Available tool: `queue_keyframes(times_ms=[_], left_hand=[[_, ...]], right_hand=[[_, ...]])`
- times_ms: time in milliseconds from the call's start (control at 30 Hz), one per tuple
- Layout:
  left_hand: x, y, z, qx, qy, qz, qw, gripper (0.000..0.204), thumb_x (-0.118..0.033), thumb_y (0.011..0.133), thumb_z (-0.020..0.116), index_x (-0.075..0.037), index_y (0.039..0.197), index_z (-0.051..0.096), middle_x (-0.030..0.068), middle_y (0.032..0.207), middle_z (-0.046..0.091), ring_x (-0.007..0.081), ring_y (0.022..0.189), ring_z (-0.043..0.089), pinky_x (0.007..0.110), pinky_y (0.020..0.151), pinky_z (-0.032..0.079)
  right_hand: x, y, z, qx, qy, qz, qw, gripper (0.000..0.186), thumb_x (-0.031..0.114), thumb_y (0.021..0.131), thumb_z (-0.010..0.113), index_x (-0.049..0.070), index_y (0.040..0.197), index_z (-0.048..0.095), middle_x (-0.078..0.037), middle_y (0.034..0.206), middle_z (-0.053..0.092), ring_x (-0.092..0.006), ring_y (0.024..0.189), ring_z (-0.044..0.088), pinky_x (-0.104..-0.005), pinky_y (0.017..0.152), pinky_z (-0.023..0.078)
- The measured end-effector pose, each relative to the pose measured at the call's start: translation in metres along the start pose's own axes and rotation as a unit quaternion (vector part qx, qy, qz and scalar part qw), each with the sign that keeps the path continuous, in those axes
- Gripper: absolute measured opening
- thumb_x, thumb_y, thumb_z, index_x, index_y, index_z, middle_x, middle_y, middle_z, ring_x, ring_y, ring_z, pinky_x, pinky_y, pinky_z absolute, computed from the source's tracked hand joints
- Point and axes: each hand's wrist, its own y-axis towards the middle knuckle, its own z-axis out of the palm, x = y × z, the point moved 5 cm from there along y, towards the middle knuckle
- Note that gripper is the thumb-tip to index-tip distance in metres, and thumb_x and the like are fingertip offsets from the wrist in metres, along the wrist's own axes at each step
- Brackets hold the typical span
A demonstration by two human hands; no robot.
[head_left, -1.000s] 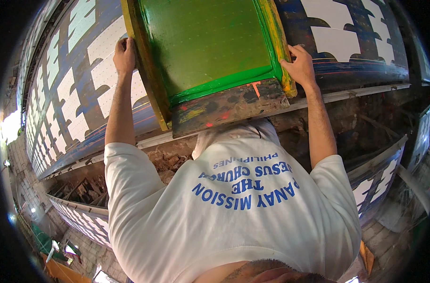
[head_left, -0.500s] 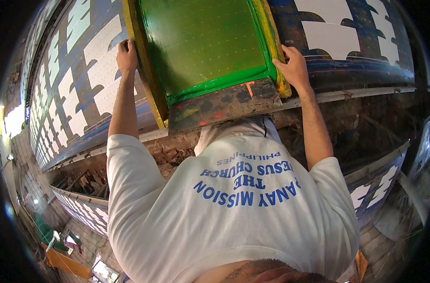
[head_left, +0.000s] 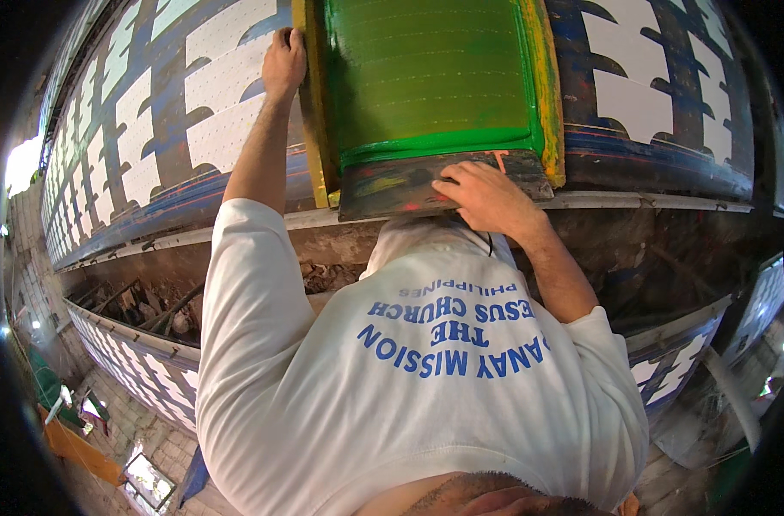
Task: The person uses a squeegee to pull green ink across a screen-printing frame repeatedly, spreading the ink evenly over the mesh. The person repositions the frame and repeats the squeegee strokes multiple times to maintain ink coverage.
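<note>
A screen printing frame (head_left: 549, 95) with yellowed, paint-stained wooden rails lies on the table, its mesh (head_left: 426, 77) green and bordered by bright green ink. My left hand (head_left: 285, 62) is closed on the outer side of its left rail, the fingertips partly hidden. Across the near end runs a dark, paint-smeared board (head_left: 379, 191). Over this board is my right hand (head_left: 486, 193), its fingers stretched to the left and a little apart, with nothing visible in them. Several white cut pieces (head_left: 224, 95) with curved notches lie left of the frame.
More white pieces (head_left: 637, 103) lie on the dark table to the right. A metal rail (head_left: 650, 199) runs along the table's near edge. Beyond a gap holding debris (head_left: 172, 311), another table with white pieces (head_left: 142, 365) stands lower in view.
My right hand has left the frame's right rail and come inward over the near board. My left hand stays at the left rail. The view has shifted, putting the frame farther right.
</note>
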Motion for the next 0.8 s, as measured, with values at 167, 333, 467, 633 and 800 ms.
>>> queue_keyframes(times_ms=[167,333,467,633,800], left_hand=[[0.001,0.002,0.001,-0.015,-0.027,0.015,0.999,0.046,-0.043,0.112,0.041,-0.009,0.133,0.065,0.0245,0.12,0.074,0.048,0.114,0.068,0.056,0.097,0.053],[-0.004,-0.001,-0.001,-0.015,-0.041,0.001,0.999,0.045,-0.041,0.112,0.041,-0.008,0.129,0.067,0.0255,0.117,0.074,0.0483,0.112,0.068,0.056,0.096,0.053],[-0.008,-0.004,-0.006,-0.009,-0.058,-0.008,0.998,0.044,-0.038,0.112,0.04,-0.007,0.128,0.067,0.0256,0.115,0.074,0.0482,0.111,0.068,0.056,0.095,0.053],[-0.01,-0.004,-0.008,-0.016,-0.065,-0.021,0.998,0.043,-0.036,0.113,0.038,-0.007,0.125,0.067,0.0256,0.113,0.074,0.0485,0.109,0.068,0.057,0.093,0.052],[-0.007,-0.001,-0.008,-0.011,-0.079,-0.018,0.997,0.043,-0.036,0.114,0.036,-0.007,0.121,0.067,0.027,0.109,0.073,0.0495,0.106,0.067,0.058,0.09,0.051]], right_hand=[[0.001,0.011,0.002,-0.027,-0.057,0.047,0.997,0.054,-0.004,0.08,0.07,0.003,0.133,0.067,-0.014,0.134,0.067,-0.0322,0.127,0.061,-0.045,0.109,0.051],[0.003,0.026,0.01,-0.102,-0.127,0.137,0.977,0.053,-0.003,0.078,0.072,0.007,0.13,0.072,-0.009,0.126,0.073,-0.0289,0.12,0.067,-0.0438,0.101,0.056],[-0.004,0.045,0.009,-0.144,-0.154,0.167,0.963,0.052,-0.002,0.076,0.075,0.012,0.126,0.075,-0.008,0.122,0.076,-0.0275,0.115,0.071,-0.0436,0.095,0.059],[-0.051,0.112,-0.032,-0.167,-0.203,0.156,0.952,0.048,-0.001,0.079,0.075,0.011,0.126,0.076,-0.009,0.118,0.078,-0.0292,0.111,0.072,-0.0421,0.091,0.062],[-0.124,0.196,-0.091,-0.14,-0.231,0.197,0.943,0.044,0.002,0.084,0.074,0.019,0.125,0.078,-0.008,0.115,0.078,-0.0302,0.104,0.075,-0.0466,0.088,0.063]])
